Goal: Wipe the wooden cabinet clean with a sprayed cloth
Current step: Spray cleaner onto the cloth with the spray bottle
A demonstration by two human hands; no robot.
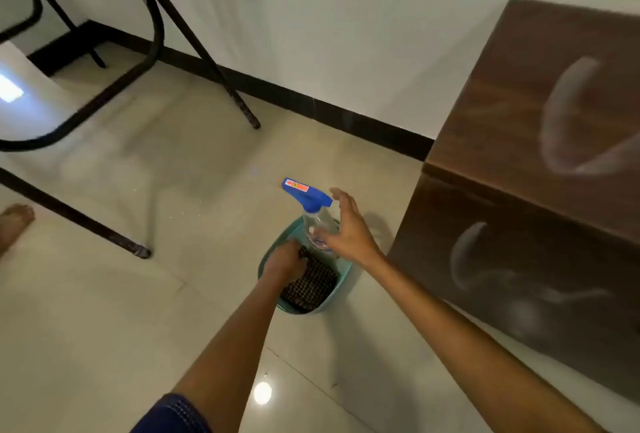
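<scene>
Left hand (pixel 284 261) gripping dark cloth (pixel 311 285) in teal basket (pixel 341 288) — right hand (pixel 348 228) spread beside spray bottle (pixel 313 210)

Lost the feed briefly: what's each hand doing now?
Left hand: closed on the dark cloth in the basket.
Right hand: open beside the spray bottle.

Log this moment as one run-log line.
left hand: in basket, gripping dark cloth | right hand: open beside spray bottle, contact unclear | cabinet: smeared, not being wiped

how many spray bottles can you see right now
1. The spray bottle stands in the teal basket on the floor, beside the wooden cabinet, at the right hand. None other shows.
</scene>
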